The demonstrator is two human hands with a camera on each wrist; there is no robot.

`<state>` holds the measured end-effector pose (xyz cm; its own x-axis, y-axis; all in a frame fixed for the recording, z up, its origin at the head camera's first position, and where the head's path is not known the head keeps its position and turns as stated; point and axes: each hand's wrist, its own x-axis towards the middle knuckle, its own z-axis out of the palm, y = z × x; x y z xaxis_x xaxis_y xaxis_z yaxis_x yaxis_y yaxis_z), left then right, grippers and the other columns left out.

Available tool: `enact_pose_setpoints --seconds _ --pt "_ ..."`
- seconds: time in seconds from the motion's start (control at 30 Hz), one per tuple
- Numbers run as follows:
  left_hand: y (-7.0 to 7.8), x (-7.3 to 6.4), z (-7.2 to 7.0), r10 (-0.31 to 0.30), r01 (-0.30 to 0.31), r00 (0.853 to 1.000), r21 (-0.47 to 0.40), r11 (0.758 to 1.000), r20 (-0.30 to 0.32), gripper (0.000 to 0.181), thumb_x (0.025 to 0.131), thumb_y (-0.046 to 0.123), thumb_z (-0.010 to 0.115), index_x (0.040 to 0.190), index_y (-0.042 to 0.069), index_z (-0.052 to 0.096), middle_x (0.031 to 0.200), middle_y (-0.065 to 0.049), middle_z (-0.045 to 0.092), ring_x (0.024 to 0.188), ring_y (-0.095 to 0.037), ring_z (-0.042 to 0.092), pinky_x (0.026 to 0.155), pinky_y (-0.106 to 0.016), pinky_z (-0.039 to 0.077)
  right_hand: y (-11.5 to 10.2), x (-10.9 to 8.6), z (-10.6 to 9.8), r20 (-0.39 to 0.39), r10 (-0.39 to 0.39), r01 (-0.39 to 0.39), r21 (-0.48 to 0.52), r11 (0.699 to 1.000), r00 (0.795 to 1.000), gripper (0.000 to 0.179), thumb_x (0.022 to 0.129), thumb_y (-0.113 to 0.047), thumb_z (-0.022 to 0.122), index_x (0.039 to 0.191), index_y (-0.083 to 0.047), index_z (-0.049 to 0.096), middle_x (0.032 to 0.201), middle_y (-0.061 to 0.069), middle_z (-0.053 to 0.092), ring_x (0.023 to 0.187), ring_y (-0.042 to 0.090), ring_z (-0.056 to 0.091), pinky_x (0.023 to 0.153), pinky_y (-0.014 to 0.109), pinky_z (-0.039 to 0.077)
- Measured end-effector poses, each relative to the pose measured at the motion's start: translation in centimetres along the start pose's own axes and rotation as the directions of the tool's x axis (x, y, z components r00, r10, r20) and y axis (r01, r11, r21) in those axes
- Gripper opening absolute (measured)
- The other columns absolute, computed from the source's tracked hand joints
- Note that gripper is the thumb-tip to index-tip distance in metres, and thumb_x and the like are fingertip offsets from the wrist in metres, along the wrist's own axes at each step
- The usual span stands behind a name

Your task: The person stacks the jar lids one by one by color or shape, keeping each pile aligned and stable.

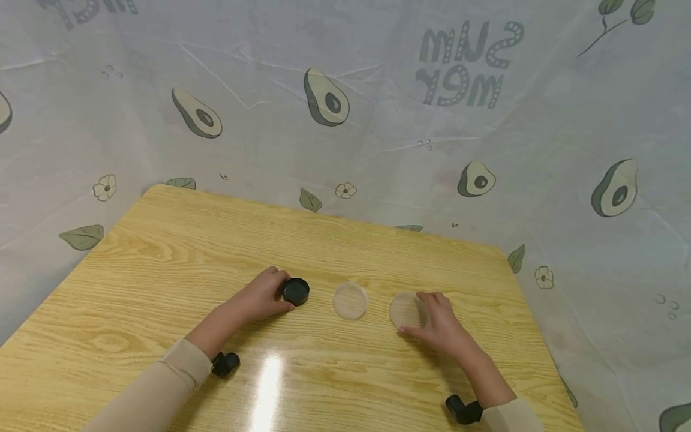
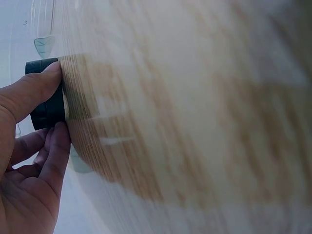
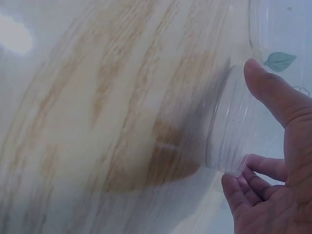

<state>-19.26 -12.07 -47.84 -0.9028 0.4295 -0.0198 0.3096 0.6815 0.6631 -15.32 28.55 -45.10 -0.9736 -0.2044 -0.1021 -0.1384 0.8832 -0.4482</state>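
With thumb and fingers on either side, my left hand (image 1: 264, 294) grips a small black round shallow dish (image 1: 296, 291) on the table. In the left wrist view the black dish (image 2: 49, 114) has a ridged side wall, with the thumb on one side and fingertips on the other. My right hand (image 1: 441, 322) holds a clear round plastic container (image 1: 403, 311) by its right rim. The right wrist view shows this clear container (image 3: 226, 126) between thumb and fingers, resting on the tabletop. Between the hands stands another clear round container (image 1: 350, 301), touched by neither.
The light wood-grain table (image 1: 205, 240) reaches back to a pale curtain (image 1: 388, 138) printed with avocados and leaves. A light reflection lies on the table's front part. Black wrist devices (image 1: 225, 364) sit on both wrists, near the beige sleeves (image 1: 167, 384).
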Motion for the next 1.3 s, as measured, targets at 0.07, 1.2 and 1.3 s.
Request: enact_pose_setpoints --seconds 0.07,1.2,1.3 --pt "-0.01 -0.02 0.02 0.001 -0.001 1.000 0.001 1.000 0.000 0.044 0.087 0.016 0.086 0.120 -0.004 0.065 0.101 -0.011 0.058 0.084 -0.017 0.049 0.076 -0.033 0.044 0.13 -0.03 0.09 -0.005 -0.007 0.007 0.006 1.000 1.000 0.094 0.084 -0.043 0.088 0.149 0.010 0.045 0.146 0.034 0.046 0.136 0.053 0.045 0.105 0.068 0.046" --pt "-0.20 -0.04 0.12 0.006 -0.006 1.000 -0.002 1.000 -0.005 0.044 0.087 0.017 0.086 0.120 -0.003 0.065 0.103 -0.012 0.058 0.084 -0.017 0.049 0.078 -0.035 0.046 0.29 -0.28 0.46 -0.035 -0.013 0.013 0.001 1.000 0.999 0.097 0.085 -0.048 0.086 0.152 0.008 0.043 0.148 0.032 0.046 0.136 0.051 0.048 0.104 0.067 0.048" --pt "-0.19 -0.06 0.12 0.006 -0.006 1.000 0.000 1.000 -0.006 0.045 0.088 0.017 0.086 0.121 -0.004 0.065 0.103 -0.012 0.058 0.084 -0.017 0.050 0.078 -0.034 0.046 0.33 -0.29 0.55 -0.033 -0.013 0.013 0.002 1.000 0.999 0.097 0.086 -0.049 0.086 0.153 0.007 0.043 0.148 0.032 0.046 0.136 0.051 0.048 0.104 0.066 0.048"
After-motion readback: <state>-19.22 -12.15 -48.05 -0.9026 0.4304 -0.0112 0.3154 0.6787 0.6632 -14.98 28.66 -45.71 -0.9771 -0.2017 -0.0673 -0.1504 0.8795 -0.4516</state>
